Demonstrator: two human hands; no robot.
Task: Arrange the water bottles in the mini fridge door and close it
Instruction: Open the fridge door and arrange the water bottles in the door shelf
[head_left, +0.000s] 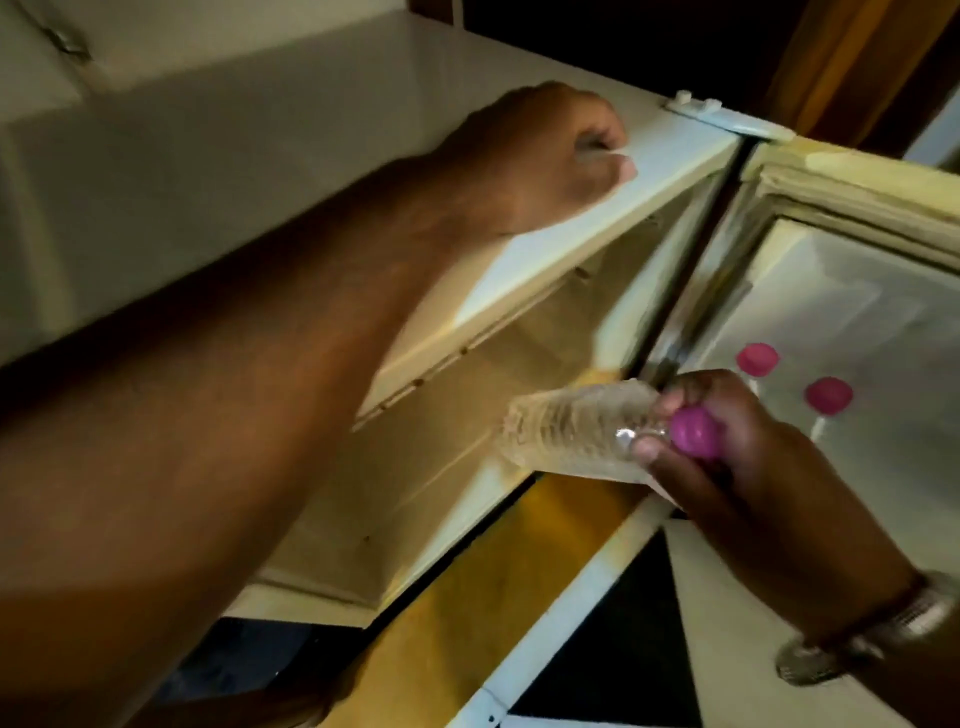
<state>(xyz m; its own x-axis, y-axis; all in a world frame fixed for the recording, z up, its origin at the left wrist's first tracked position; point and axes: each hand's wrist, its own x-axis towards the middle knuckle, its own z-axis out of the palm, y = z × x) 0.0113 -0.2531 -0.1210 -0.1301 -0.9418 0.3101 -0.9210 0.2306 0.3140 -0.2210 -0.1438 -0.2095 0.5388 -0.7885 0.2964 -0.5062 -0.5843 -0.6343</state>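
The white mini fridge (311, 156) stands open, seen from above. My left hand (545, 156) rests as a closed fist on the front edge of the fridge top. My right hand (727, 447) grips a clear water bottle (571, 431) by its neck, pink cap (693, 432) between the fingers, the bottle lying sideways in front of the fridge opening. The open door (857, 249) swings out to the right. Two more pink-capped bottles (757, 358) (828, 396) stand upright in the door shelf.
The fridge interior (493, 415) below my left arm looks pale and shows no items. Yellow floor (467, 623) and a white strip with dark panels lie beneath. A metal bracelet (872, 634) sits on my right wrist. The door hinge (722, 117) is at the top right.
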